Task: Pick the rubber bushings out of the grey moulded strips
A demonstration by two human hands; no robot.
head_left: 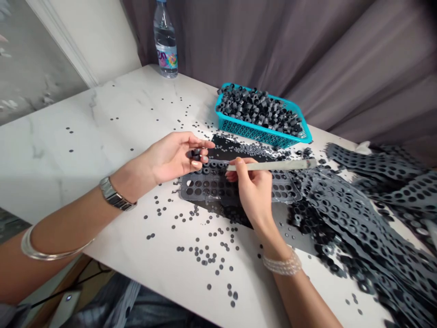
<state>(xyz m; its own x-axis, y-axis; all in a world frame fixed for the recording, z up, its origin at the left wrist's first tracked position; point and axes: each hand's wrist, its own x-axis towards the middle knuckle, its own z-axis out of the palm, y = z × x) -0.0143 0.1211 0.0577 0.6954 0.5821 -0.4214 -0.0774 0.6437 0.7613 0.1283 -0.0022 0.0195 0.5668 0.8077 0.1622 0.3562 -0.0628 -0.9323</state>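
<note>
My left hand point(174, 157) hovers over the left end of a perforated dark rubber sheet point(205, 187), palm up, fingers curled round a few small black rubber rings point(195, 154). My right hand point(251, 189) rests on the same sheet and pinches a pale thin rod point(273, 165) that points right. More black rings still sit in the sheet's holes near my fingertips.
A turquoise basket point(259, 132) heaped with black rings stands behind the sheet. A pile of punched-out rubber sheets point(368, 205) covers the right of the white marble table point(85, 136). Small black discs point(205, 255) lie scattered about. A water bottle point(165, 41) stands at the back corner.
</note>
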